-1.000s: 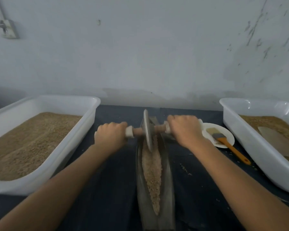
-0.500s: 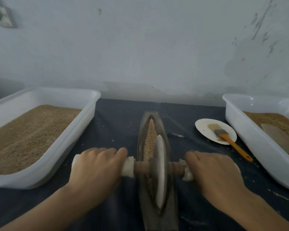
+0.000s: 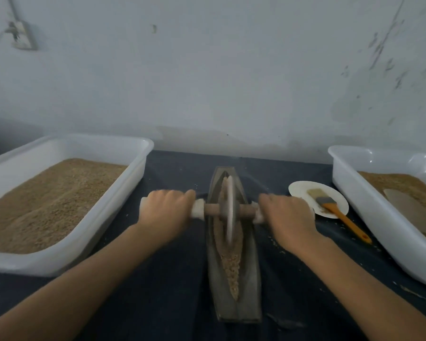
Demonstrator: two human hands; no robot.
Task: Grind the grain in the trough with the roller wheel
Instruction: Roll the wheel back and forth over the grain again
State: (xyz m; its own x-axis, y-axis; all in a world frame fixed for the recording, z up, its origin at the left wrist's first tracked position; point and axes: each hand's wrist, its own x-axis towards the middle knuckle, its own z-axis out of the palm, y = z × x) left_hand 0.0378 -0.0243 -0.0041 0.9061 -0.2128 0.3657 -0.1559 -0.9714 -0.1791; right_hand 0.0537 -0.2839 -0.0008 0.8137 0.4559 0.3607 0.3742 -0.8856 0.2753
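I see a table draped in dark cloth against a scuffed grey wall, with a socket at upper left. At centre frame the narrow, boat-shaped metal trough holds coarse tan grain. The flat disc of the roller wheel stands on edge in the trough's far half. My left hand and right hand each have their grip clamped on a cloth-wrapped end of the wooden axle. White plastic tubs of grain flank the frame; a brush lies on a plate at right.
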